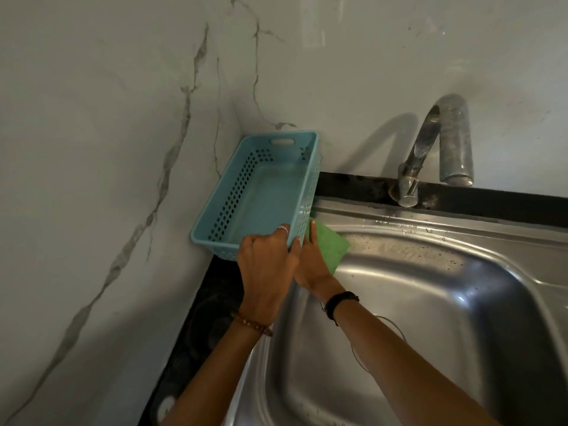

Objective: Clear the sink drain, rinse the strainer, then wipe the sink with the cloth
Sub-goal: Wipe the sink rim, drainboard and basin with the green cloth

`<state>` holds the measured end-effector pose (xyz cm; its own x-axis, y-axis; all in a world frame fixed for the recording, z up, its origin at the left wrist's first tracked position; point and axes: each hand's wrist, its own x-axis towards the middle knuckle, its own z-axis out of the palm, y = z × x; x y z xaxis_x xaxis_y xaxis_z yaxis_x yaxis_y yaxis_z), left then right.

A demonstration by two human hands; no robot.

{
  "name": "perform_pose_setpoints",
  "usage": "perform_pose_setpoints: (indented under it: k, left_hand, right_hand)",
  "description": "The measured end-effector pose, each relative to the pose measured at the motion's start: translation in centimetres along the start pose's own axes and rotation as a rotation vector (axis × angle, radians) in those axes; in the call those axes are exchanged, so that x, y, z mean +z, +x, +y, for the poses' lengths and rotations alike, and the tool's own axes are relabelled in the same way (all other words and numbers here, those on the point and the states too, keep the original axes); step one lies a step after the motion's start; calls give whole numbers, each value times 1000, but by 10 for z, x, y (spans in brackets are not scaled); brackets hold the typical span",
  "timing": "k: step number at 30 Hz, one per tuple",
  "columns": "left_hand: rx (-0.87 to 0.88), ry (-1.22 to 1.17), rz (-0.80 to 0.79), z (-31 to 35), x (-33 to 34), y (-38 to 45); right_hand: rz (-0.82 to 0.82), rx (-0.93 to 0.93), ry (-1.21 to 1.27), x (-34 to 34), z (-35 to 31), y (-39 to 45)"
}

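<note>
Marble corner: left hand (pixel 266 259) grips blue basket (pixel 261 192); right hand (pixel 310 265) presses green cloth (pixel 330 245) on sink (pixel 399 238) rim

No legible text, label, brand, number or sign appears on any surface in the head view.

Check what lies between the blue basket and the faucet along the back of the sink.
In the head view, only bare black counter edge runs between the blue basket and the faucet.
</note>
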<state>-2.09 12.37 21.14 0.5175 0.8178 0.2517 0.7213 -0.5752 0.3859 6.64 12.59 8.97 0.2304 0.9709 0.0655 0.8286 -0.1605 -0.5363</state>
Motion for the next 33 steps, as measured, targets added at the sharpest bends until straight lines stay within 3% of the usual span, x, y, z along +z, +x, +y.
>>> perform_pose_setpoints:
  k: [5,9,14,20,28,33]
  left_hand:
    - [-2,13,-5,-2,3,-1]
    - [17,39,12,-3,6,0]
    - [35,106,0,-6,11,-2]
    - [74,175,-42,-11,17,-4]
    - [76,194,-68,-19,26,-9]
    - [143,168,-23,-15,25,-16]
  right_hand:
    - [58,-134,-35,3,-6,-35]
    - [9,-230,-276,6,-3,-39]
    - [-25,-17,-308,-16,15,0]
    - [-71,99,-400,-23,20,6]
    - [55,365,-591,-36,52,-34]
    - [115,526,-408,-58,73,-60]
